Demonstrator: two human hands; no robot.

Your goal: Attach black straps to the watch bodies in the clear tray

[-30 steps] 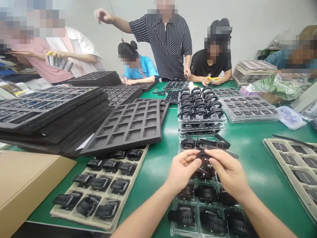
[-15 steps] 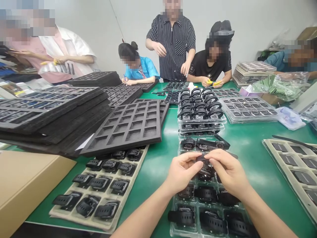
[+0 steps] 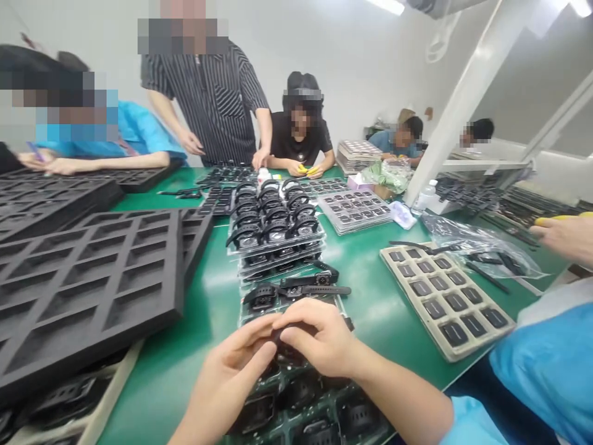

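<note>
- View has swung right, so the bench (image 3: pixel 365 306) slid left.
- Left hand (image 3: pixel 236 358) and right hand (image 3: pixel 319 337) pinch a watch (image 3: pixel 288 352) over the tray (image 3: pixel 280 413).
- Looks like strap work — next needs careful fingers.

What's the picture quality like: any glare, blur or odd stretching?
Head view: pale glare marks the green tabletop; a ceiling light shines white at the top; watches below the hands look soft; toward the left edge, the black foam tray appears stretched.

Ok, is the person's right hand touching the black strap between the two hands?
Touching: the head view shows the right hand with its thumb lying over the black strap and no gap showing there.
</note>
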